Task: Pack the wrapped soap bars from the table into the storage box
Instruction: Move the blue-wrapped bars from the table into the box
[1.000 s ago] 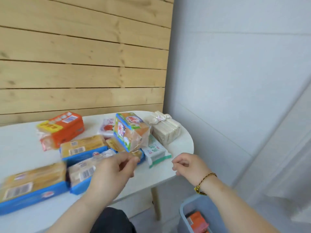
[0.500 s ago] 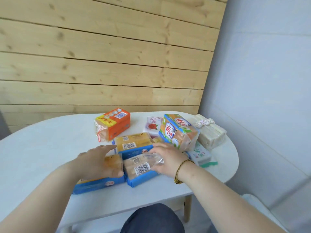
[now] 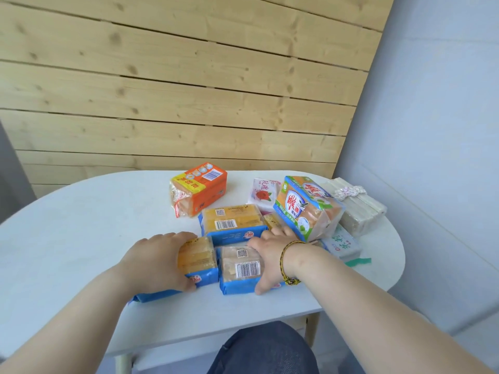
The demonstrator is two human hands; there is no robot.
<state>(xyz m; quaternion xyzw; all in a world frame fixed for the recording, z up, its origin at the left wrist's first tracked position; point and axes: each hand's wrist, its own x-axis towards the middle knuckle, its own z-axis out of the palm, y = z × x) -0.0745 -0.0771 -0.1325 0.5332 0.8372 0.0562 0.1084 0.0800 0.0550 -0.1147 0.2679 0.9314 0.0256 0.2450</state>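
A: Both hands are down on soap! Our left hand [image 3: 159, 263] is clamped on the near-left blue pack [image 3: 198, 261], with the fingers curled over its far edge and the thumb pressed on the near side.

B: Our right hand [image 3: 270, 255] has hold of the near-right blue pack [image 3: 240, 268], the one with its barcode facing up. The thumb is hooked on the near edge and the fingers are wrapped over the back.

A: Let's take the middle blue pack [image 3: 229, 222] as our marker. Both gripped packs lie flat on the white table [image 3: 81, 225], side by side, just on our side of that marker.

B: They sit very close to it, though we can't tell if they're touching.

A: Beyond the marker and to its left we see the orange soap pack [image 3: 199, 187]. It stands apart, with one clear end showing the bars inside.

B: Beyond it to the right lies the pink rose-print soap [image 3: 263, 193]. Right beside the marker on that side, the green-and-orange pack [image 3: 305, 209] sits tilted, with its near end above our right fingers.

A: Further right of the marker is the white bundle tied with ribbon [image 3: 359, 209], and nearer us on that side is the small green-lettered soap [image 3: 341, 245].

B: We've got a braided bracelet [image 3: 286, 261] on the right wrist. The wooden slat wall [image 3: 162, 90] rises behind the table, and our dark-trousered knee [image 3: 264, 349] shows below its near edge.
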